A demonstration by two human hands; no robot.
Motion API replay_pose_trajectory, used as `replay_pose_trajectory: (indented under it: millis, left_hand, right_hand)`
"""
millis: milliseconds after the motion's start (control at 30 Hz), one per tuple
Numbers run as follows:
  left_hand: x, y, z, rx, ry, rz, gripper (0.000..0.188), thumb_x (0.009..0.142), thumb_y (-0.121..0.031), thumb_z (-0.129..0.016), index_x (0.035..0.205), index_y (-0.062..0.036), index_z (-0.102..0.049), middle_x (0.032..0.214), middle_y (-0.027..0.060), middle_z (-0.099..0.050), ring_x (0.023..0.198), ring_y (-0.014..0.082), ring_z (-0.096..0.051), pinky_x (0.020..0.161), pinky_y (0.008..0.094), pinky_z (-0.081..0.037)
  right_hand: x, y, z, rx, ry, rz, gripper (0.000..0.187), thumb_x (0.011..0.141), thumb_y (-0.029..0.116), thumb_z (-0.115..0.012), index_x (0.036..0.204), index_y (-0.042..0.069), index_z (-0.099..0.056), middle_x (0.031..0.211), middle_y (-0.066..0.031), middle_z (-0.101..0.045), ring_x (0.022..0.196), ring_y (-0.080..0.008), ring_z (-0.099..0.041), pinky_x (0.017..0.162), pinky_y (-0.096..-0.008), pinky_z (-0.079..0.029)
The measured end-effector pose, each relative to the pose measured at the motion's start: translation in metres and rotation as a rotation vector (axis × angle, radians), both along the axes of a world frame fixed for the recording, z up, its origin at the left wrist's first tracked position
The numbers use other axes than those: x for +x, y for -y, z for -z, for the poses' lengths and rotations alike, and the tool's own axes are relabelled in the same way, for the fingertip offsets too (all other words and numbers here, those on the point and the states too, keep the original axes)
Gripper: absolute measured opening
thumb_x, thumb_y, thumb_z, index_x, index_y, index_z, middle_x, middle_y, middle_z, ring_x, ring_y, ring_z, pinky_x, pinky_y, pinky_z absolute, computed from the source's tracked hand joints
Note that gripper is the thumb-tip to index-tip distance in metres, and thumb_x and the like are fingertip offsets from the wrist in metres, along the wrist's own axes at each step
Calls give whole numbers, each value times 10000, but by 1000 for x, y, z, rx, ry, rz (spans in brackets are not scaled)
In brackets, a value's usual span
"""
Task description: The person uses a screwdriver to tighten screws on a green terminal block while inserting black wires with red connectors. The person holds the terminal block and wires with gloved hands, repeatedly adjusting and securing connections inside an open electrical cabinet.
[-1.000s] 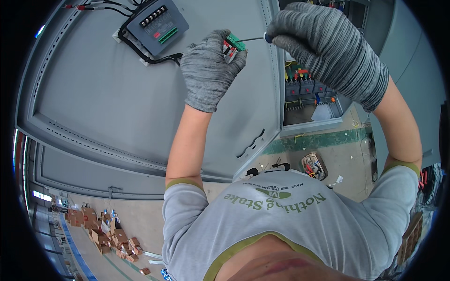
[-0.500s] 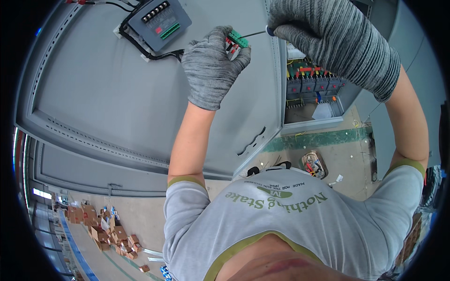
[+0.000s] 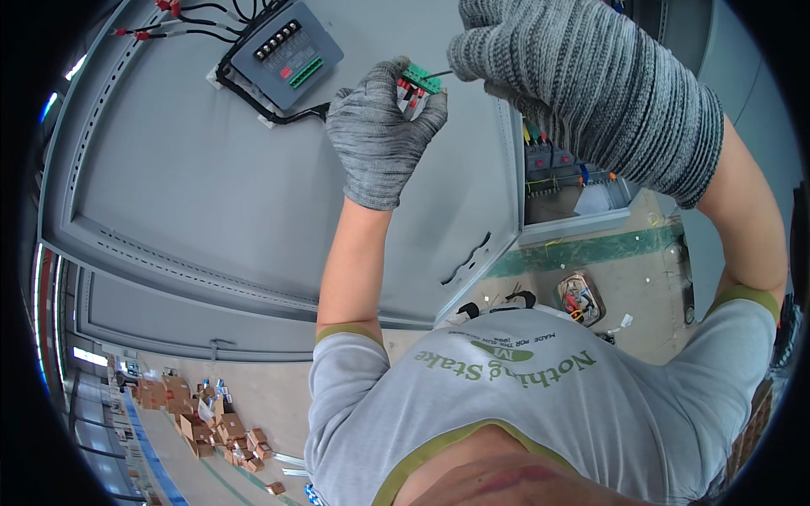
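Hands: two, both in grey knit gloves, both raised in front of the open cabinet door (image 3: 253, 194).

Left hand (image 3: 380, 131): one. Forearm rises straight from the shoulder, back of the glove toward the camera. Fingers curled and clamped around one green terminal plug (image 3: 419, 79) at the fingertips; several short red-sleeved wire ends (image 3: 411, 91) sit just under the plug, count not clear. The plug is held in the air in front of the grey door, near its right edge.

Right hand (image 3: 582, 84): one. Arm comes up from the right, elbow bent, the gloved fist large and close to the camera. Fingers closed around one slim screwdriver (image 3: 440, 74); only its thin dark shaft shows, its tip touching the green plug. The handle is hidden inside the glove.

Door fittings: one grey meter module (image 3: 285, 52) mounted at the upper left of the door, with a black cable bundle (image 3: 253, 88) running along its edge and red-tipped leads (image 3: 156, 21) fanning out to the left.

Cabinet interior (image 3: 561, 169): one, seen right of the door edge; holds a row of breakers with coloured wires.

Floor items: one small open tool tray (image 3: 580, 297) with mixed hand tools, and a scatter of brown cardboard boxes (image 3: 211, 417) at lower left, too many and too small to count.
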State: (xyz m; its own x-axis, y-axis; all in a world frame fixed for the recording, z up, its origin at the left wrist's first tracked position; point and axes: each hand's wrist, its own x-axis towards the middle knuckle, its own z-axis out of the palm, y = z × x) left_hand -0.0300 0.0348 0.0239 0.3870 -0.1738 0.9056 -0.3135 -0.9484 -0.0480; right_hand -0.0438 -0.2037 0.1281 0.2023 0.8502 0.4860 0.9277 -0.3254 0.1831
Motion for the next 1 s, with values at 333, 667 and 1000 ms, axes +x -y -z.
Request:
replay_pose_trajectory:
  millis: [333, 667, 1000]
  left_hand:
    - [-5, -2, -6, 63, -83, -55, 442, 669, -344, -802, 998, -97, -641, 772, 47, -687, 676, 240, -659, 689, 351, -505]
    - [-18, -2, -2, 51, -29, -171, 443, 670, -340, -813, 991, -83, -648, 777, 78, -690, 703, 243, -675, 679, 355, -529]
    - [-7, 1, -8, 79, -103, -122, 498, 637, -342, -824, 1022, -79, -650, 783, 80, -691, 723, 241, -675, 701, 354, -541]
  right_hand:
    - [2, -5, -7, -80, 87, -28, 140, 860, 121, -583, 906, -4, -627, 737, -180, -613, 696, -362, -628, 668, -417, -518]
    - [25, -21, -10, -119, 13, 6, 156, 861, 133, -581, 935, 2, -621, 757, -190, -612, 713, -386, -630, 677, -439, -517]
    - [2, -17, -6, -119, 161, -30, 180, 863, 173, -608, 947, 14, -616, 838, -175, -610, 702, -348, -636, 664, -403, -525]
